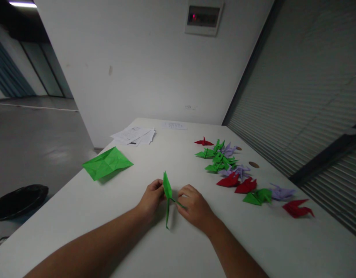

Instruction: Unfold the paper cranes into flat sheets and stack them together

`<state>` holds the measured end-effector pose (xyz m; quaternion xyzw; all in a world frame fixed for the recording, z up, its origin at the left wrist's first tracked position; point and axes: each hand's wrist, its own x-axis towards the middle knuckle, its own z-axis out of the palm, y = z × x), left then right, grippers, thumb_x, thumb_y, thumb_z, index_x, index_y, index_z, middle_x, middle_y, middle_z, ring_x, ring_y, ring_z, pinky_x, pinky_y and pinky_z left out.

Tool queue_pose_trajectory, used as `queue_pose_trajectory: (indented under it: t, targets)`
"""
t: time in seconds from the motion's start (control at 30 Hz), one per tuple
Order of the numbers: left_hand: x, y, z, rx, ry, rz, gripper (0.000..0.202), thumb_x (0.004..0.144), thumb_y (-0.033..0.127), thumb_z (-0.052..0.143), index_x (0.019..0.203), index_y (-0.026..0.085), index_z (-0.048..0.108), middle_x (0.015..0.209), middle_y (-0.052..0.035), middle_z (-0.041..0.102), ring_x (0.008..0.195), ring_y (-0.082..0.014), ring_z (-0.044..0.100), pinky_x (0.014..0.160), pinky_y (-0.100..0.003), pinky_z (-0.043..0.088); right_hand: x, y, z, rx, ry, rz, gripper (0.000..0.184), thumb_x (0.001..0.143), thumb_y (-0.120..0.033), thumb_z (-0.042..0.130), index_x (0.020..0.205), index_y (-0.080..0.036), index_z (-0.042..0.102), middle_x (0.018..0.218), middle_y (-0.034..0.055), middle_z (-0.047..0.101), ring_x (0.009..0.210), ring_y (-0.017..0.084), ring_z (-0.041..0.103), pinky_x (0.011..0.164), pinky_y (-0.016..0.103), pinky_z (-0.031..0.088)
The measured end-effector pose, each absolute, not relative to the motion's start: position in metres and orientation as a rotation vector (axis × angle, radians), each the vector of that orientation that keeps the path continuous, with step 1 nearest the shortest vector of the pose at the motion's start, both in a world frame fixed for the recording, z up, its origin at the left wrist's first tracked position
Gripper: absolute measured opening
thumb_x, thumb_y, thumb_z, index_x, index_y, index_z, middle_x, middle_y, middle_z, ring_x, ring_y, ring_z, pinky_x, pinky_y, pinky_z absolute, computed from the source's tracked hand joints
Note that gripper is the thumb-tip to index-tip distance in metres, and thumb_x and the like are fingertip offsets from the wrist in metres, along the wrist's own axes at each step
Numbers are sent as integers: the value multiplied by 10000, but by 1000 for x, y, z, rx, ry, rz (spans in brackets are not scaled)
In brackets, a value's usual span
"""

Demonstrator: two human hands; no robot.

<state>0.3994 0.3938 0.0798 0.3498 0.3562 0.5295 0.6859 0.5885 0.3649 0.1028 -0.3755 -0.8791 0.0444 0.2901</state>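
- While both bare forearms reach in from the near edge of the white table (88, 204), the left hand (151, 197) and right hand (195, 206) meet around a narrow green fold (167, 188) of paper.
- The left hand's fingers are closed in a pinch on the fold's upright, pointed upper part. The right hand's fingertips are closed on a thin flap sticking out low on its right side.
- By its shape, this fold looks like a crane partway made: it is long and slim, with no spread wings or bent head yet.
- Right of the fold and running away from it, a dozen or so finished paper cranes (230, 170) lie in a loose row, red, green and lilac. That much of the work looks done.
- Left of the fold and a little farther off, a creased green sheet (107, 163) lies opened out and flat, not yet shaped.
- Beyond the fold, near the table's far edge, white printed papers (134, 135) lie fanned in a small stack.
- Far left of the fold, down on the floor, sits a black round object (18, 199); what it is cannot be told.
- Farthest beyond the fold, a wall panel (203, 17) shows a small red light, and slatted blinds (305, 96) fill the right side.
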Motion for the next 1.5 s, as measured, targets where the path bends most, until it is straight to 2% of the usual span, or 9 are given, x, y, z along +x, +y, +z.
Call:
queue_pose_trajectory:
  t: [0.1, 0.27, 0.43, 0.53, 0.63, 0.8, 1.13, 1.3, 1.5]
  targets:
    - [400, 390, 85, 799, 720, 1158, 263, 712, 223, 835, 863, 174, 625, 776, 14, 652, 677, -114, 605, 657, -232, 450, 585, 365, 98, -1051, -2256, 222, 158, 840, -61, 639, 796, -195, 711, 864, 60, 673, 873, 224, 593, 809, 360, 491]
    - [400, 385, 91, 783, 624, 1079, 346, 681, 199, 882, 890, 177, 607, 747, 12, 659, 674, -108, 609, 627, -206, 433, 579, 366, 93, -1062, -2129, 392, 285, 814, -34, 619, 996, -212, 748, 1038, 80, 738, 1015, 248, 652, 926, 379, 507]
    - [398, 385, 90, 728, 603, 1081, 444, 662, 181, 900, 979, 200, 590, 794, 11, 684, 692, -118, 632, 622, -208, 446, 578, 367, 94, -1128, -1990, 513, 224, 855, -57, 588, 719, -199, 696, 814, 34, 664, 786, 180, 644, 734, 284, 489]
    - [399, 385, 89, 745, 599, 1090, 486, 632, 180, 920, 989, 198, 590, 810, 9, 691, 712, -134, 651, 674, -240, 487, 578, 366, 95, -1106, -2000, 633, 208, 855, -96, 609, 680, -194, 667, 800, 24, 641, 760, 167, 618, 693, 267, 465]
    - [401, 387, 86, 789, 632, 1131, 452, 632, 188, 919, 962, 185, 609, 803, 1, 691, 717, -141, 651, 705, -263, 500, 578, 366, 95, -1052, -1962, 804, 117, 863, -146, 602, 805, -196, 690, 882, 30, 667, 833, 179, 624, 731, 272, 477]
    - [400, 393, 79, 949, 734, 1166, 313, 638, 167, 893, 870, 143, 684, 811, -36, 700, 755, -162, 646, 731, -280, 483, 578, 370, 90, -1007, -1701, 1074, 180, 926, -288, 561, 1025, -180, 666, 969, 52, 688, 925, 205, 637, 820, 314, 496]
    - [401, 384, 85, 794, 624, 1042, 249, 719, 298, 870, 830, 115, 743, 785, -58, 685, 701, -152, 614, 710, -292, 466, 573, 372, 87, -1091, -1379, 1291, 387, 810, -542, 729, 747, -200, 561, 648, -42, 542, 599, 132, 505, 560, 246, 390]
    - [400, 386, 84, 697, 535, 1043, 232, 734, 296, 857, 788, 112, 726, 677, -19, 617, 615, -106, 548, 630, -243, 418, 571, 369, 93, -1035, -1266, 1433, 358, 810, -521, 743, 804, -195, 596, 696, 4, 666, 619, 161, 595, 601, 274, 447]
    - [401, 384, 83, 836, 618, 1081, 264, 680, 245, 897, 848, 139, 723, 842, -52, 695, 759, -161, 633, 734, -290, 477, 572, 373, 82, -1126, -1403, 1246, 258, 827, -412, 715, 774, -174, 631, 686, -5, 639, 638, 156, 588, 601, 268, 442]
